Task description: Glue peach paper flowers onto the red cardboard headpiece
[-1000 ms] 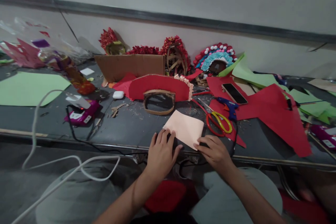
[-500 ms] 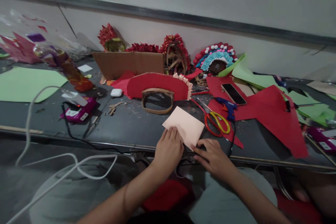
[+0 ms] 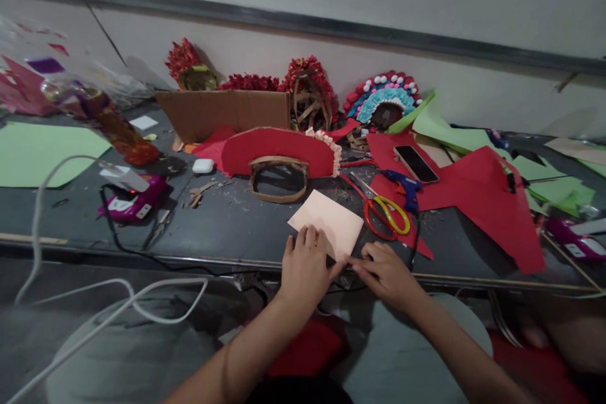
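Observation:
A small rectangle of pale pink paper (image 3: 334, 221) lies slantwise at the table's front edge. My left hand (image 3: 303, 265) rests on its lower left side, fingers flat and pressing it down, thumb stretched toward the near corner. At that corner my right hand (image 3: 386, 271) has index finger and thumb close together on the paper's edge, its other fingers curled. Just behind the paper stands a red headdress (image 3: 279, 148) with a cardboard band and ruffled pale pink trim at its right end. Scissors (image 3: 391, 218) with red and yellow handles lie to the right of the paper.
A blue glue gun (image 3: 402, 184) and a phone (image 3: 416, 164) rest on red paper (image 3: 492, 196) to the right. Leftward are a purple power strip (image 3: 137, 202), a tilted bottle (image 3: 113, 123) and a white earbud case (image 3: 203, 166). Decorated headdresses (image 3: 386, 98) lean on the wall.
My left thumb has stretched out to the paper's near corner. My right index finger and thumb have drawn closer together there. The whole view has shifted slightly.

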{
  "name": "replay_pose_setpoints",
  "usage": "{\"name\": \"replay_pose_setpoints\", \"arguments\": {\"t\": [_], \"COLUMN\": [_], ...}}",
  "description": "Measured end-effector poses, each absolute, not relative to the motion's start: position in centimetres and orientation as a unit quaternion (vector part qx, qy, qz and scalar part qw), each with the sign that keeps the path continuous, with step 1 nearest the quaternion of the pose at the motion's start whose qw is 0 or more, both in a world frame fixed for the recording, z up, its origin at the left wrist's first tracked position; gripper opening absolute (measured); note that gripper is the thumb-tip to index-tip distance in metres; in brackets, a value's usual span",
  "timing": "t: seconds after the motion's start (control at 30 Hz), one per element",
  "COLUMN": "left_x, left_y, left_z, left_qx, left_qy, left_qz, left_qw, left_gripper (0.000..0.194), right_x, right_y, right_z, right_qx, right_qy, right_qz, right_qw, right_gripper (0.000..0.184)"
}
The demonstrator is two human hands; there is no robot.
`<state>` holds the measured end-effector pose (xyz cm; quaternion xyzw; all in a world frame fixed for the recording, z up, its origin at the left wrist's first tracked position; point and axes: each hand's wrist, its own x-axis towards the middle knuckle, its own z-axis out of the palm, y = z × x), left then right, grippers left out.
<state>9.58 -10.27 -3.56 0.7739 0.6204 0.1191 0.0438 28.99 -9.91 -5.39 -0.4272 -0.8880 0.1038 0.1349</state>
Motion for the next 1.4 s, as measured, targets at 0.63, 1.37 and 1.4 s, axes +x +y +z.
{"name": "replay_pose_setpoints", "arguments": {"t": [0.63, 1.37, 1.4], "left_x": [9.9, 9.3, 9.0], "left_y": [-10.4, -12.2, -12.2], "left_z": [-2.4, -6.5, -6.5], "left_qx": [0.764, 0.773, 0.78], "left_qy": [0.628, 0.608, 0.599], "left_qz": [0.133, 0.177, 0.179], "left_qw": [0.059, 0.032, 0.033], "left_gripper": [0.051, 0.072, 0.071], "right_x": [27.5, 27.5, 27.6], "right_y": [-7.2, -8.4, -8.6], "right_z": [-3.9, -6.1, -6.0], "right_qx": [-0.621, -0.555, -0.525], "right_qy": [-0.772, -0.812, -0.83], "right_qz": [-0.114, -0.082, -0.065], "right_qw": [0.075, 0.163, 0.176], "right_gripper": [0.039, 0.033, 0.033]}}
